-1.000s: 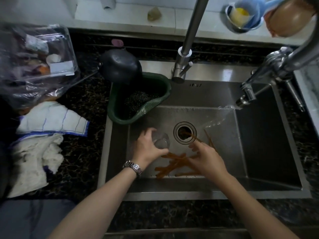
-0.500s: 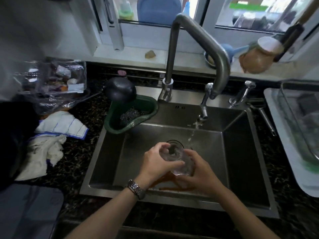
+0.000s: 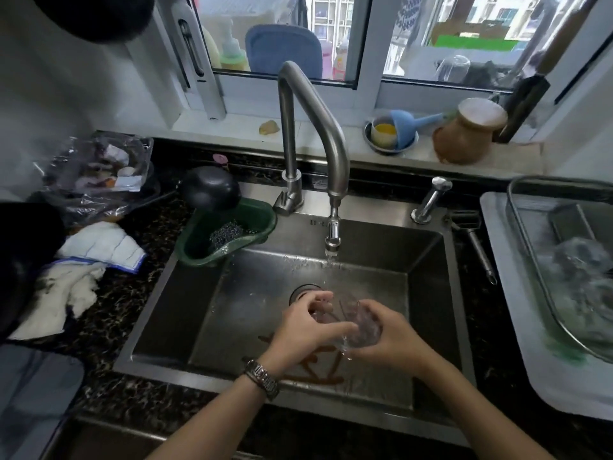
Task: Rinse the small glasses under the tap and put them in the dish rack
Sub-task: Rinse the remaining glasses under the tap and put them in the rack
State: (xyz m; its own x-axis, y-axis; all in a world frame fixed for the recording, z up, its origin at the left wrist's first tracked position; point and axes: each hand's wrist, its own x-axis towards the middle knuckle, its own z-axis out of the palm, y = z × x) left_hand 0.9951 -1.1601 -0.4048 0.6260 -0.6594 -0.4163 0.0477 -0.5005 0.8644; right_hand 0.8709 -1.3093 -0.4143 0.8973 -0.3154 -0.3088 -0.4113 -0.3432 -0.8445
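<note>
We hold the small glass (image 3: 360,327) over the sink (image 3: 428,257), low and in front of the tap (image 3: 311,127), whose thin stream falls just behind our hands. Both grips are curled round it: the left hand (image 3: 303,330) wraps it from the left with the thumb across the front, and the right hand (image 3: 391,336) cups it from the right and below. Half a second ago the glass stood more upright in our hands with its mouth toward us; now it lies tilted to the right and water drips from under it. A second ago only the left hand had it, down near the drain (image 3: 303,291), while the right reached among the orange strips (image 3: 318,376) on the sink floor, which lie below our wrists now. Our head has lifted, so the window and the dish rack (image 3: 544,240) on the table at the right show more fully.
</note>
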